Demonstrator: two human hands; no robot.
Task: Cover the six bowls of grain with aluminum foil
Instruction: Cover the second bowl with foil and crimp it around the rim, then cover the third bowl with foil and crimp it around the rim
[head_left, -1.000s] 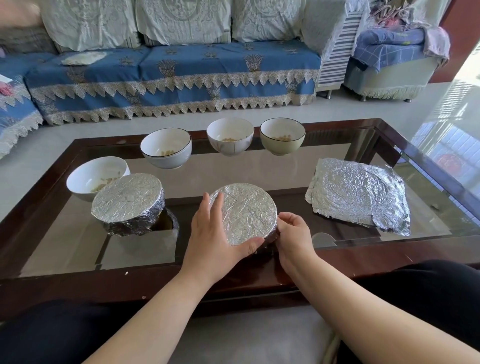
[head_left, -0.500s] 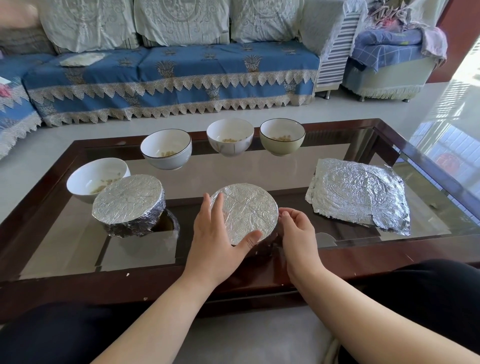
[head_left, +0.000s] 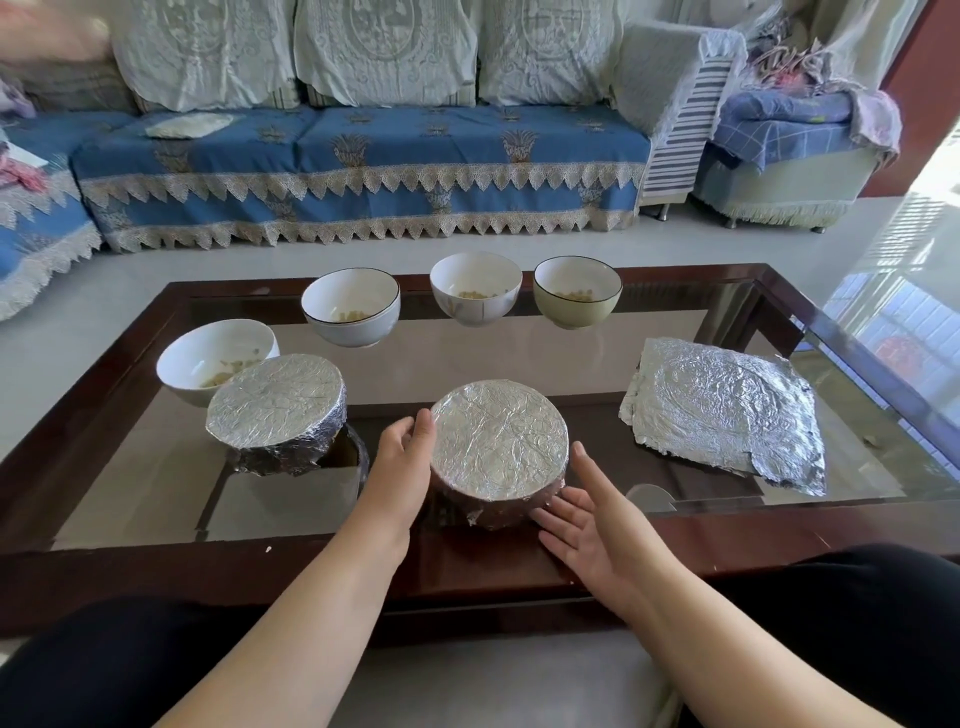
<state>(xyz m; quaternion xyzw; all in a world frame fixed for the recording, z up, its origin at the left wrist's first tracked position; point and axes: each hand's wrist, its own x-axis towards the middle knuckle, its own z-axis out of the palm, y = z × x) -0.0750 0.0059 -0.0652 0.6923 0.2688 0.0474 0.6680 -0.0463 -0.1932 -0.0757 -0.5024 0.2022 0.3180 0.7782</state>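
A foil-covered bowl (head_left: 498, 447) stands near the front edge of the glass table (head_left: 467, 364). My left hand (head_left: 400, 467) lies against its left side with fingers nearly straight. My right hand (head_left: 582, 525) is open, palm up, fingertips at the bowl's lower right. A second foil-covered bowl (head_left: 278, 405) stands to the left. Uncovered bowls holding a little grain stand behind: a white bowl at far left (head_left: 208, 358), a white dark-rimmed bowl (head_left: 350, 312), a white bowl (head_left: 475, 291) and a pale green bowl (head_left: 576, 296). A stack of crumpled foil sheets (head_left: 727, 410) lies at the right.
The table has a dark wooden frame (head_left: 311, 566) with its front edge just before my knees. A blue sofa (head_left: 363, 171) with lace trim runs behind the table, and an armchair (head_left: 789, 150) stands at back right. Pale floor lies between them.
My right hand has let go of the near bowl's side and opened palm up. My left hand's thumb has come off the foil top and the hand now lies along the bowl's left side.
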